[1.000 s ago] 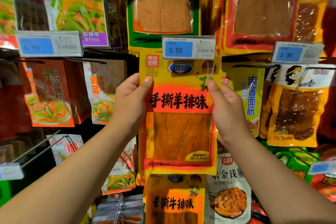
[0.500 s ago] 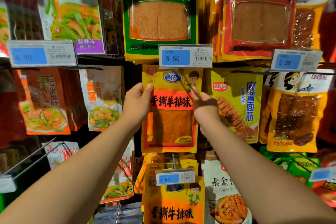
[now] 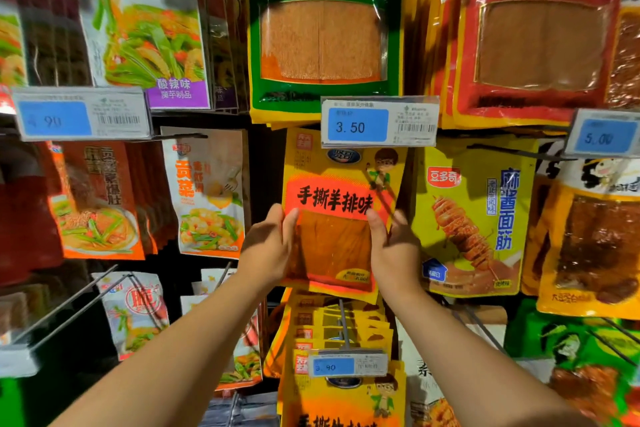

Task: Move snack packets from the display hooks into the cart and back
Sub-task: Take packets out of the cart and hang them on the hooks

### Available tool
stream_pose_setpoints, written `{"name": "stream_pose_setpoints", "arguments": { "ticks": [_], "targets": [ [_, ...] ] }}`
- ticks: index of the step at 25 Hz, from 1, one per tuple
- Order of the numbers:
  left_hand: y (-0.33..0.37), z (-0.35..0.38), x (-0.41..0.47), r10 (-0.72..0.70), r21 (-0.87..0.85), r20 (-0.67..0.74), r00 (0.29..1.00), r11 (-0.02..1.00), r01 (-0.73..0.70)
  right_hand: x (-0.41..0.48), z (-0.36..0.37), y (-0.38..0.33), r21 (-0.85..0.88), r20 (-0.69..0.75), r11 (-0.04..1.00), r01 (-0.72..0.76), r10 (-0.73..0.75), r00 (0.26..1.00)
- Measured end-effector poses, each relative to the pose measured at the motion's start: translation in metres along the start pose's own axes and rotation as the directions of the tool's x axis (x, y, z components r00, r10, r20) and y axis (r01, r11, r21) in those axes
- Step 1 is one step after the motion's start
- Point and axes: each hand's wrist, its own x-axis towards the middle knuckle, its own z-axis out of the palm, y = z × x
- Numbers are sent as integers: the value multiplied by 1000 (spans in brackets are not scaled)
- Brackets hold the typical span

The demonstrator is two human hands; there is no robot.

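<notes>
Head view: both bare forearms reach up and forward from the bottom corners, closing in toward the middle of the rack. The left hand (image 3: pixel 268 246) is raised with its back to the camera. Its thumb lies on the front of the packet (image 3: pixel 332 239) at the left edge, and its other fingers are out of sight behind that edge, so it pinches the packet. The right hand (image 3: pixel 394 250) mirrors it at the right edge, wrist bent back. Its thumb presses the front by the orange window, and its curled fingers (image 3: pixel 400 218) show just past the edge behind the packet, so this hand is clamped on it too.

The packet is yellow and orange with a red band of black characters. It sits upright in the middle row of the display, leaning slightly to the right, held between the two hands. Its top edge goes behind the 3.50 tag (image 3: pixel 379 121). I cannot tell whether its hole is on the hook, which the tag hides.

Above it hangs a green pack (image 3: pixel 325 28), with a red pack (image 3: pixel 540 35) to its right. A yellow pack (image 3: pixel 474 218) hangs just right of the right hand. Below the packet, a stack (image 3: pixel 343 399) of similar yellow packs hangs on a hook (image 3: pixel 343 322) that carries a lower tag (image 3: pixel 348 365).
</notes>
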Motion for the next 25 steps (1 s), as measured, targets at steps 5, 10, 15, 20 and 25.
{"name": "stream_pose_setpoints", "arguments": {
  "ticks": [5,10,15,20,25],
  "targets": [
    [-5,6,10,-84,17,136,987,996,82,25,-6,16,-72,47,991,-109,113,993],
    [-5,4,22,-215,66,185,959,976,206,33,9,15,89,66,939,-333,329,942],
    [-8,5,15,-219,47,238,946,976,214,35,3,10,-69,66,955,-290,294,953],
    [-7,6,7,-188,-41,236,953,978,203,25,-2,10,-113,75,971,-209,218,973],
    [13,-6,-3,-157,43,279,947,988,151,11,-19,0,-149,64,973,-176,187,980]
  ]
}}
